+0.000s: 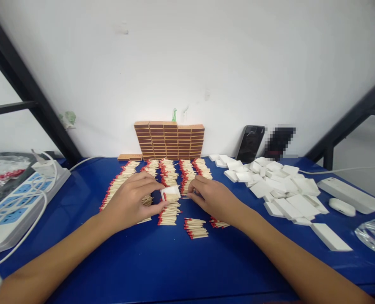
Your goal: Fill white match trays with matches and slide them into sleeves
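Between the thumb and fingers of my left hand (128, 202) is a small white matchbox tray (175, 189), tilted, with some red-tipped matches (172, 197) lying in it. My right hand (217, 200) is just right of the tray, over the match rows. Its fingers are curled together, and whatever they hold is hidden. Long rows of matches (117, 188) fan out on the blue table around both hands. A smaller bunch of matches (196, 228) lies in front, and another bunch (219, 222) is partly covered by my right forearm.
Stacked matchboxes (170, 141) stand against the wall, with orange boxes (129, 157) at their left. White trays (279, 185) are heaped on the right, near a phone (250, 143), a white case (342, 207) and clear plastic (374, 236). A power strip (22, 202) with cables lies left.
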Available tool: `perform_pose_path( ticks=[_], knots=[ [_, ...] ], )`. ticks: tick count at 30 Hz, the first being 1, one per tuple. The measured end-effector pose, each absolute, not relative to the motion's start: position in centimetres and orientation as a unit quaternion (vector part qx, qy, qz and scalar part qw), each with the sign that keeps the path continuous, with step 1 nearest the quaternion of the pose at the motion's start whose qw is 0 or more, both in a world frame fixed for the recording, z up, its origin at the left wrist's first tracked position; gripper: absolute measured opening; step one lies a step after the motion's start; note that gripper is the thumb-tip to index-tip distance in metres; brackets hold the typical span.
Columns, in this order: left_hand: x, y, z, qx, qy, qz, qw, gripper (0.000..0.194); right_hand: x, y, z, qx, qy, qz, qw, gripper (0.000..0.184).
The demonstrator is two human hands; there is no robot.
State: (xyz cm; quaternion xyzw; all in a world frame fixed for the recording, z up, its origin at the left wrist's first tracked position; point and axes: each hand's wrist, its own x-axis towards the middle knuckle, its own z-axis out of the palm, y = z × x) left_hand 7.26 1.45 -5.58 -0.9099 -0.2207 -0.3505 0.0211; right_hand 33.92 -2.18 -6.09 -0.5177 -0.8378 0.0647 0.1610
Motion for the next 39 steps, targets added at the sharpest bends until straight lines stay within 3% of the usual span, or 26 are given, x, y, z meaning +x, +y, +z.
perform_pose_path(
  ticks=[10, 25, 31, 34, 39],
  knots=[
    [7.2, 1.6, -5.6, -0.911, -0.218, -0.351, 0.021, 0.026, 34.1, -1.8, -6.3, -0.527, -0.84, 0.057, 0.118, 0.015],
    [7.3, 1.4, -5.6, -0.91, -0.22, -0.35, 0.023, 0.027, 34.4, -2.4, -5.7, -0.536, -0.834, 0.083, 0.105, 0.004],
    [7.3, 1.4, -5.6, -0.907, -0.225, -0.356, 0.021, 0.027, 34.3, -2.3, -5.7, -0.541, -0.83, 0.102, 0.088, 0.011],
    [7.3, 1.4, -5.6, -0.908, -0.222, -0.355, 0.023, 0.027, 34.5, -2.5, -5.3, -0.533, -0.832, 0.101, 0.115, 0.012],
    [7.6, 1.1, -5.6, -0.908, -0.215, -0.36, 0.022, 0.024, 33.9, -3.3, -4.7, -0.487, -0.832, 0.108, 0.241, 0.009]
  ],
)
